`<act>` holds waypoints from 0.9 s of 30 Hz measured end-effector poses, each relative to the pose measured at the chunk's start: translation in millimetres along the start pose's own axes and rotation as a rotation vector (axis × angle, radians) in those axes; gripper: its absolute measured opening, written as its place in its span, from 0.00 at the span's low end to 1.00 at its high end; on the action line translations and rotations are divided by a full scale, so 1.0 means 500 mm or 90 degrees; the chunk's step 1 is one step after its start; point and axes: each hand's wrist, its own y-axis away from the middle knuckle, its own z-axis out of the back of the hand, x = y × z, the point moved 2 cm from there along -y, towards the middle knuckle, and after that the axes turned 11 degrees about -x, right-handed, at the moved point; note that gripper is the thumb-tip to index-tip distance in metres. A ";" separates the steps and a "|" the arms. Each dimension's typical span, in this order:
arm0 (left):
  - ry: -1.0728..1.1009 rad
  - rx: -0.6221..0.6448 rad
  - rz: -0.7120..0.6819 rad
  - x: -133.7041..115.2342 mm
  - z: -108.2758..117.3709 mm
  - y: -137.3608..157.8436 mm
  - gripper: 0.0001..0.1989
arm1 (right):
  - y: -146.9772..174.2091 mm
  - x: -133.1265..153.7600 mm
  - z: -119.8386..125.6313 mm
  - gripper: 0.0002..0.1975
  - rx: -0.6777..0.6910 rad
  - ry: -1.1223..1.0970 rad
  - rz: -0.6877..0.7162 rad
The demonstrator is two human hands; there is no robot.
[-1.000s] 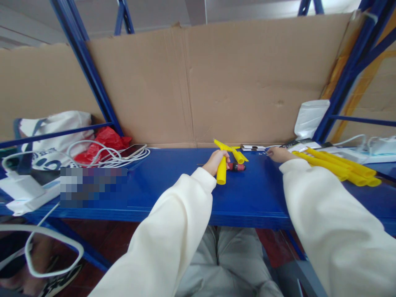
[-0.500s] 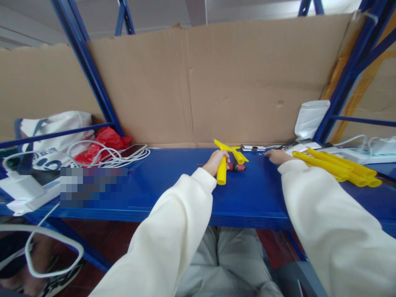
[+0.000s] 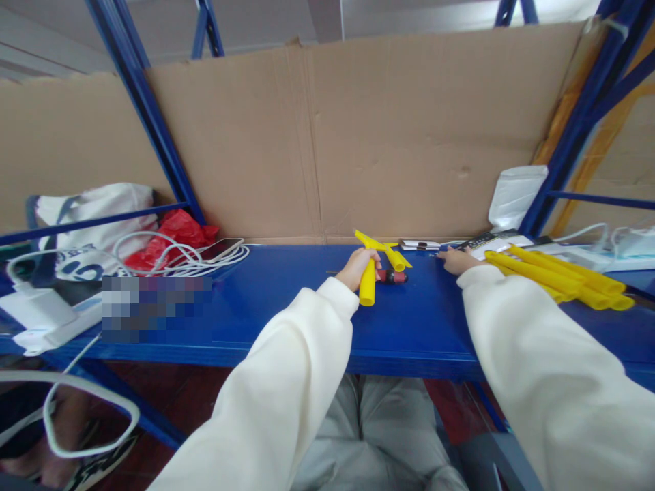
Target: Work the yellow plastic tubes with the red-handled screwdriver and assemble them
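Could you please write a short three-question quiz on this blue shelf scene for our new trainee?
1. True or false: the left hand grips a yellow plastic tube.
2. What lies beside the right hand's sleeve? A) pile of long yellow tubes B) red plastic bag C) coiled white cable
3. Fill in: the right hand rests on the blue metal ____.

Key: 1 true; 2 A; 3 shelf.

left hand point(image 3: 355, 267): fingers curled in grip | right hand point(image 3: 455, 260): flat, palm down, arm extended

head view — down over shelf point(image 3: 286, 307)
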 end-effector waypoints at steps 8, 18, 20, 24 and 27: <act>-0.009 -0.001 0.006 0.001 0.000 0.000 0.05 | 0.011 0.007 0.030 0.27 0.052 0.012 -0.050; -0.031 -0.013 -0.008 0.000 0.000 0.000 0.08 | 0.014 -0.025 0.030 0.23 -0.054 -0.050 -0.066; -0.039 -0.014 -0.011 0.001 0.001 -0.001 0.08 | 0.016 -0.025 0.030 0.23 -0.067 -0.041 -0.070; -0.042 -0.023 -0.020 0.003 0.002 -0.004 0.07 | 0.020 -0.026 0.036 0.22 -0.091 -0.030 -0.089; -0.041 -0.046 -0.031 0.004 0.003 -0.005 0.09 | 0.021 -0.016 0.050 0.22 -0.088 -0.040 -0.089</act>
